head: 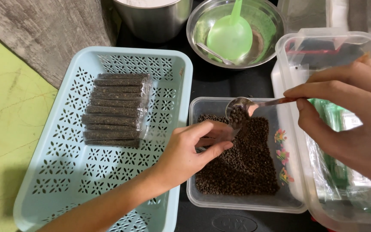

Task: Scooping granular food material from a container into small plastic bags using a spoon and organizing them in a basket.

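The right hand [348,116] pinches a spoon [241,112] heaped with peppercorns, tipping it over a clear pouch [213,138] pinched by the left hand [190,152] above the tub [288,202]. This looks like filling; next calls for steady pouring into the narrow mouth.

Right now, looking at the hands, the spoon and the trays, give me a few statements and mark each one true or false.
1. The right hand holds a metal spoon loaded with small dark grains. True.
2. The spoon is over the pale blue tray. False: it is over the clear tub of dark grains.
3. The left hand holds a small clear packet under the spoon. True.
4. The blue tray holds a row of filled narrow packets. True.
5. The green ladle lies in the blue tray. False: it sits in the steel bowl.
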